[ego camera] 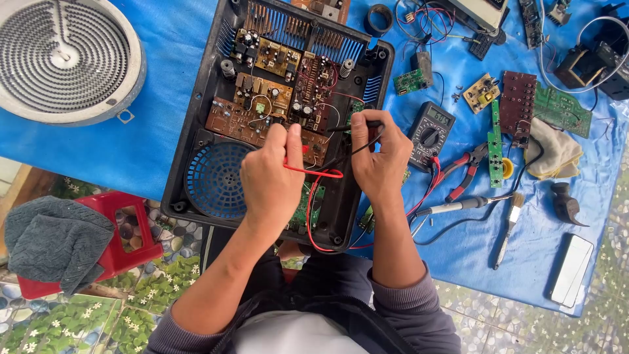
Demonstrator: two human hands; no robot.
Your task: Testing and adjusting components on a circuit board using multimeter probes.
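Observation:
An open black appliance housing [196,131] lies on a blue-covered table, with brown circuit boards [262,85] and a blue fan grille [213,180] inside. My left hand [272,177] pinches a red test probe and presses it onto the board. My right hand [377,157] holds a black test probe [357,124] against the board's right side. Red and black leads run from both hands to a dark multimeter [429,131] just right of the housing.
A round heating coil [65,56] sits top left. Loose circuit boards [517,98], red-handled pliers [462,170], a soldering iron [452,208], a brush [508,226], a cloth [553,151] and a white phone [571,269] lie at right. A red stool with grey cloth [56,239] stands lower left.

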